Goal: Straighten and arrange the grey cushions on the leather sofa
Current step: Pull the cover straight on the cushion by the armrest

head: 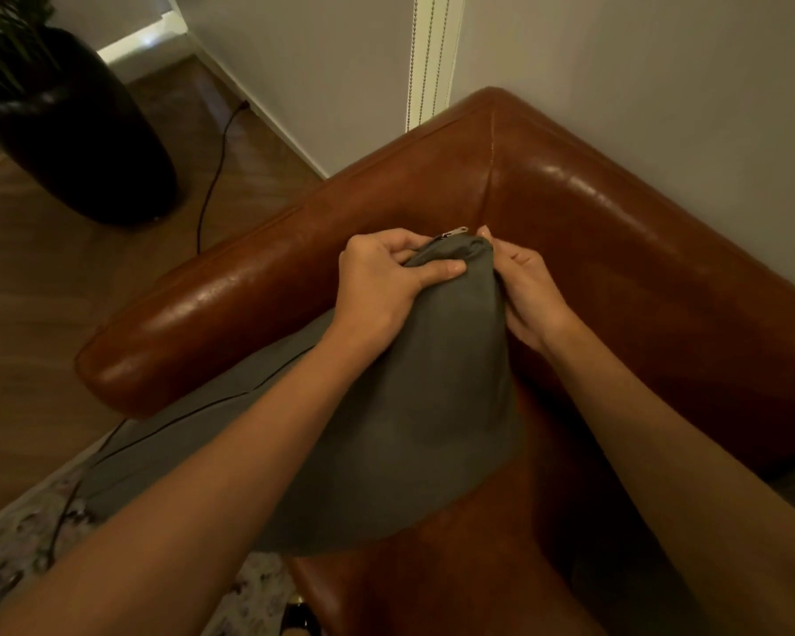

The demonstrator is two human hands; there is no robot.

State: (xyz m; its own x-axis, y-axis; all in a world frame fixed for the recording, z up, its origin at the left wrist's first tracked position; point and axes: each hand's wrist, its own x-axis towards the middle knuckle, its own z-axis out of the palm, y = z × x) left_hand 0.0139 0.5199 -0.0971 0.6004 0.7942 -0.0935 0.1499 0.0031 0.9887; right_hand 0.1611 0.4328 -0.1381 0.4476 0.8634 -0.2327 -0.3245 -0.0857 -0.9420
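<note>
A grey cushion (414,397) stands on one corner in the corner of the brown leather sofa (616,231), its top corner with a metal zip pull (455,231) pointing up. My left hand (382,277) grips that top corner from the left, thumb across the fabric. My right hand (524,291) pinches the same corner from the right side. More grey fabric (193,433) lies flat on the seat beside the left armrest, whether a second cushion or part of the first I cannot tell.
The sofa's left armrest (230,305) runs along the seat. A large dark planter (74,126) stands on the wooden floor to the left, with a black cable (212,176) trailing past it. A patterned rug (15,534) lies at lower left. White walls close behind the sofa.
</note>
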